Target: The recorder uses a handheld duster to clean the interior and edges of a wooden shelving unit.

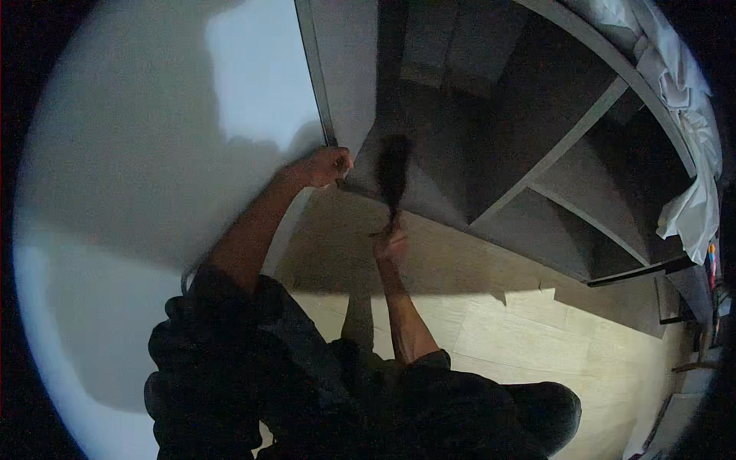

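My left hand [330,167] is at the lower end of the grey edge strip [316,75] of the cabinet, beside the pale wall [144,138]. Its fingers are bent, and whether they grip anything does not show. Lower and further right, my right hand [393,244] is closed around the thin end of a dark, blurred tool [393,169], whose kind cannot be told. The tool's wide part rises in front of the open grey cabinet [437,190]. Both forearms are bare below dark sleeves.
Cabinet dividers [552,161] run across the right side. White crumpled sheeting [690,213] hangs over the far right edge. Light wooden flooring [517,339] lies below, partly in shadow. My dark-clothed legs and knee [540,408] fill the bottom.
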Demonstrator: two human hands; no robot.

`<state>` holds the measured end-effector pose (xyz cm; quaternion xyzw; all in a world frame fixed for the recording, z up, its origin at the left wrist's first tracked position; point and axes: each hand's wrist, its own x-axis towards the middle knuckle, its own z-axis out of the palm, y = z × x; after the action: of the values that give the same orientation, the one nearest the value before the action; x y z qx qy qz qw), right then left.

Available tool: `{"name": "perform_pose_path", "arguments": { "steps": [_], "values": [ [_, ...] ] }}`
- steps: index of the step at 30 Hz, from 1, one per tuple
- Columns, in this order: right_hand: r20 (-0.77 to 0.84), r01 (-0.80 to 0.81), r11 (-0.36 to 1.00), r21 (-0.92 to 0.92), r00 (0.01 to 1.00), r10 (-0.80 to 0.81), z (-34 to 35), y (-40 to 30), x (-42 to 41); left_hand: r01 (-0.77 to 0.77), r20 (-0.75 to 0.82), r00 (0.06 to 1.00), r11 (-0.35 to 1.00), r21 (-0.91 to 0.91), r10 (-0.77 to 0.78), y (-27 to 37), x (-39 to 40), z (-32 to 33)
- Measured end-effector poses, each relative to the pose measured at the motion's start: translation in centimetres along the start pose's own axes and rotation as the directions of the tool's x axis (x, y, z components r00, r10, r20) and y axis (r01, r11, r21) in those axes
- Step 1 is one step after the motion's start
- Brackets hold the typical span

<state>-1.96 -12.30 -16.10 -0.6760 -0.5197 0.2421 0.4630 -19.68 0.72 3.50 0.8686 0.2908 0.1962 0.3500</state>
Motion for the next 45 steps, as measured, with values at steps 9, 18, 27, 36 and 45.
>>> {"name": "perform_pose_path", "arguments": {
  "steps": [9,18,27,36,45],
  "values": [
    [-0.093,-0.167,0.955,0.247,0.977,0.195,-6.2,-6.0,-0.5,0.081,0.093,0.992,0.996,0.032,-0.084,0.0,-0.2,-0.1],
    [-0.198,-0.015,0.993,0.119,0.979,0.039,-7.8,-2.7,-2.1,-0.099,0.073,0.991,0.984,-0.149,0.111,-3.3,1.1,1.6],
    [-0.135,-0.006,0.999,-0.046,0.991,-0.001,-9.3,2.7,-0.8,0.047,0.088,0.996,0.959,-0.278,-0.023,-5.5,2.2,2.6],
    [-0.174,0.057,0.991,0.120,0.984,-0.036,-12.7,-0.4,-2.1,0.039,0.140,0.990,0.992,-0.122,-0.021,-4.9,3.9,3.3],
    [-0.131,0.014,0.984,-0.179,0.991,-0.037,-11.3,2.8,-3.3,0.230,0.207,0.941,0.955,0.186,-0.267,-3.4,2.9,1.3]
  ]
}}
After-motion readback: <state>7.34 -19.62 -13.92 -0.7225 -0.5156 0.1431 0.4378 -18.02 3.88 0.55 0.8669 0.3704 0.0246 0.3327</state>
